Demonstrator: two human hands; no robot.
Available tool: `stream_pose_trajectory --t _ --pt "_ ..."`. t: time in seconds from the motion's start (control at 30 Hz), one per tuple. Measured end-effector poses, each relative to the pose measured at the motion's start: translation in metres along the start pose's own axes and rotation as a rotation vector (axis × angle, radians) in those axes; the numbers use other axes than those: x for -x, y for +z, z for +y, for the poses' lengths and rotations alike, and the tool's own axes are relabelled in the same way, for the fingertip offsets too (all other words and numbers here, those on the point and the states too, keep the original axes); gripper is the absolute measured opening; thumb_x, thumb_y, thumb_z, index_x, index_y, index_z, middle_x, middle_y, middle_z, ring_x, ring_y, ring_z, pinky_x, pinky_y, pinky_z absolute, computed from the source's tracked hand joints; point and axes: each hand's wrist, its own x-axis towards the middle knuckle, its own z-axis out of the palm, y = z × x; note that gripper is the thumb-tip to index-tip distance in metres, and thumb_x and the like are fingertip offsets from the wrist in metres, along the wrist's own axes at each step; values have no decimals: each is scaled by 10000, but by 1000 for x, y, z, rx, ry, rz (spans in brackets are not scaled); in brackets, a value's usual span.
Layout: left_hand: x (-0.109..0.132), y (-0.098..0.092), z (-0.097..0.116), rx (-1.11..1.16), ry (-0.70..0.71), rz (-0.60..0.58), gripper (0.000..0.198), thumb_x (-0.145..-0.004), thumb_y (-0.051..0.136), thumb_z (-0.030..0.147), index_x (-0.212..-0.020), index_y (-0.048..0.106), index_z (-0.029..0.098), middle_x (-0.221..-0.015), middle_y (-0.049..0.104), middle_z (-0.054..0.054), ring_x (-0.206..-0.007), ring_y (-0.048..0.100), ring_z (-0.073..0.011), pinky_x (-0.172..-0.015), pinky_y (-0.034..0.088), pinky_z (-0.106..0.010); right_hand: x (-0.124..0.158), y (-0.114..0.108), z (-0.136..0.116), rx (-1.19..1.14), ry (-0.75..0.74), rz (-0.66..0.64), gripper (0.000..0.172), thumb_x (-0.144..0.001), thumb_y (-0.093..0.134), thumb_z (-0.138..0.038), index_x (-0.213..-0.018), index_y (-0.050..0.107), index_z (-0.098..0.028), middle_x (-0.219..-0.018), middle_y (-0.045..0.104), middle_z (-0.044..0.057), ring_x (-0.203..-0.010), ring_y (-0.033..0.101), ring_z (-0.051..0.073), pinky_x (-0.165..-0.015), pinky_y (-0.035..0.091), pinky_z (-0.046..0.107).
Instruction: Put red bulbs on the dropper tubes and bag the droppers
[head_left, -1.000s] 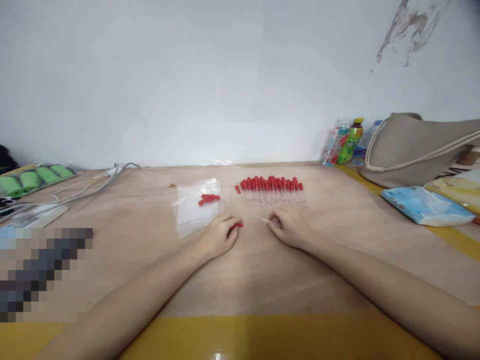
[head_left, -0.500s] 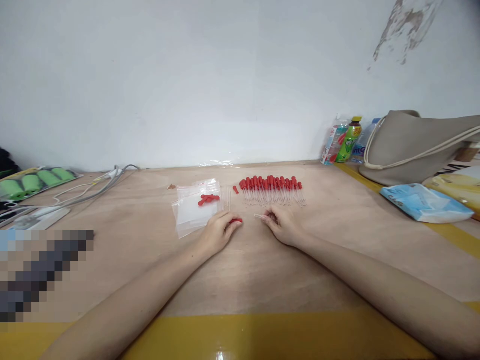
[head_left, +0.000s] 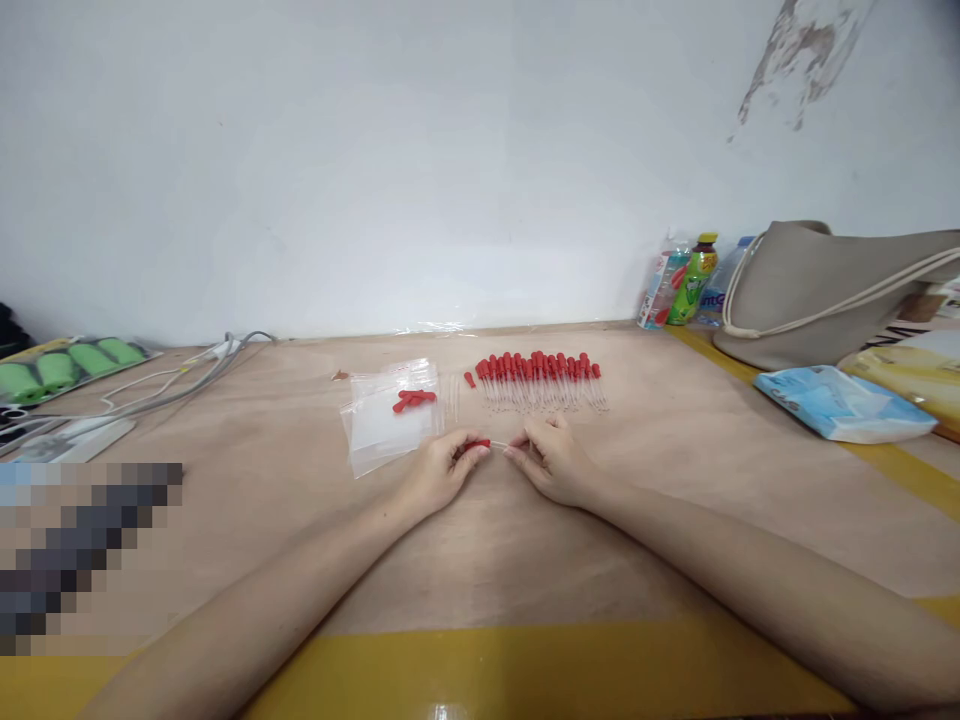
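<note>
Between thumb and fingers, my left hand [head_left: 448, 466] pinches a red rubber dropper bulb [head_left: 478, 443]. My right hand [head_left: 553, 462] is closed on a thin clear glass dropper tube [head_left: 499, 445], whose end meets the bulb's mouth; how far it sits inside I cannot tell. Behind my right hand lies a row of droppers [head_left: 536, 370] with red bulbs on clear tubes. A single red bulb [head_left: 469, 380] lies left of that row, near several bare tubes [head_left: 452, 397]. More red bulbs [head_left: 414, 400] rest on clear zip bags [head_left: 375, 430] beyond my left hand.
At the back right stand several bottles [head_left: 694, 280] beside a grey bag [head_left: 810, 290]. A blue tissue pack [head_left: 840, 402] lies in front of it. On the left are cables [head_left: 202, 375], a power strip [head_left: 94, 440] and a pack of green rolls [head_left: 71, 368].
My right hand has moved left, bringing the glass tube's end from a gap away up to the red bulb. My left hand keeps its pinch on the bulb.
</note>
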Motion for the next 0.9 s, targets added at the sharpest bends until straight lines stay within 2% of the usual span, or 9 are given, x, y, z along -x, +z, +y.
stream_pose_trajectory --t 0.33,0.53,0.67,0.77,0.9 --pt "3 0 -4 48 7 -43 207 -852 457 305 -886 617 178 -712 634 -5 -634 571 -123 -592 446 -221 2 -3 9 -26 -94 -19 200 -859 424 -304 -855 586 -186 -743 627 10 -650 517 114 -759 258 292" --pt "6 -1 -2 60 59 -142 188 -855 465 281 -899 624 192 -815 658 -2 -736 594 -127 -675 460 -229 2 -2 15 -40 -212 -3 190 -863 444 -273 -842 619 -201 -727 649 0 -619 521 106 -757 230 308" --pt "6 0 -1 -42 122 -117 204 -863 462 304 -914 625 192 -806 653 -6 -726 580 -124 -675 450 -231 3 1 12 74 -285 74 204 -859 432 -234 -821 626 -184 -677 639 11 -592 508 110 -708 225 313" --pt "4 0 -1 -126 170 -88 207 -856 472 311 -902 622 175 -783 640 -23 -699 566 -131 -656 444 -243 2 1 10 150 -315 81 206 -859 422 -217 -830 620 -167 -696 637 28 -622 519 120 -674 237 306" --pt "2 -3 -1 -120 184 -59 195 -847 489 310 -918 603 168 -805 627 -30 -692 554 -126 -646 441 -239 2 -3 15 111 -269 75 173 -853 457 -265 -858 589 -155 -747 634 39 -685 540 132 -685 282 292"
